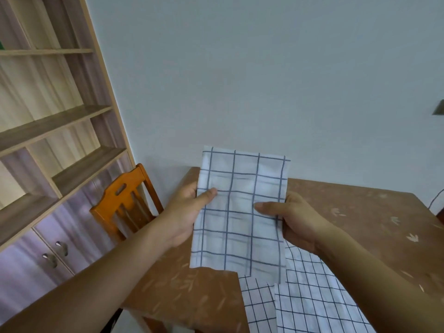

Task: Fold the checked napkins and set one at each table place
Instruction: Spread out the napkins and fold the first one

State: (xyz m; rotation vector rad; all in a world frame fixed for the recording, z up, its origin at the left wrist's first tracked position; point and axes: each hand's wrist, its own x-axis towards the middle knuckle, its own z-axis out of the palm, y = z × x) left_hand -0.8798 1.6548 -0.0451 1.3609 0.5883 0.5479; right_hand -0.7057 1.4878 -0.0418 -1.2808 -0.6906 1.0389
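A white napkin with a wide blue check (242,207) is held up above the table, folded into a tall strip. My left hand (185,212) pinches its left edge, thumb on the front. My right hand (293,217) pinches its right edge, thumb across the cloth. Under it, more checked napkins with a finer dark grid (305,299) lie flat on the brown table (360,212) near its front edge, partly hidden by my right forearm.
An orange wooden chair (127,198) stands at the table's left side. A tall wooden shelf unit with cupboard doors (55,145) fills the left. A pale wall is behind the table. A dark cable (436,200) hangs at the far right.
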